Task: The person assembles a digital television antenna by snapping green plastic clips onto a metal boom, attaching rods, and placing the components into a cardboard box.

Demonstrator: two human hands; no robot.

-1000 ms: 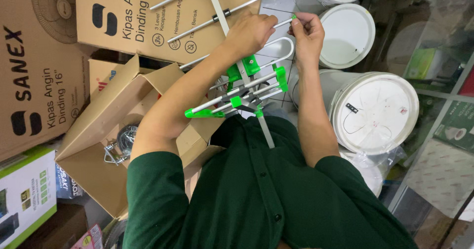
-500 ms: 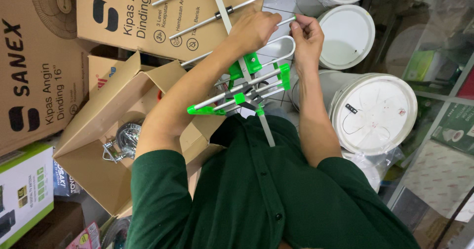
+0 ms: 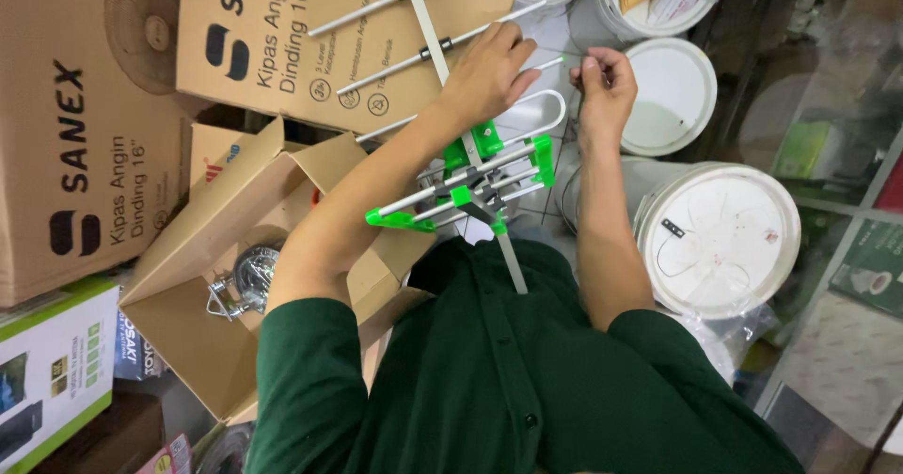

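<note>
A metal aerial (image 3: 470, 178) with thin silver rods and bright green plastic clips stands in front of my green shirt, its long central bar running up and away from me. My left hand (image 3: 489, 74) is closed around that bar, just above a white looped rod (image 3: 550, 107). My right hand (image 3: 607, 88) pinches the end of a thin cross rod beside it, fingertips close to the left hand. Both forearms reach forward over the aerial's green clips.
Large printed cardboard boxes (image 3: 94, 135) are stacked on the left. An open brown box (image 3: 216, 276) below them holds a shiny metal part (image 3: 246, 281). White lidded buckets (image 3: 720, 239) stand on the right, beside a glass cabinet (image 3: 847, 201).
Both hands keep their hold on the aerial. The aerial and hands have shifted only slightly in view; the right fingers still work at the rod's end.
</note>
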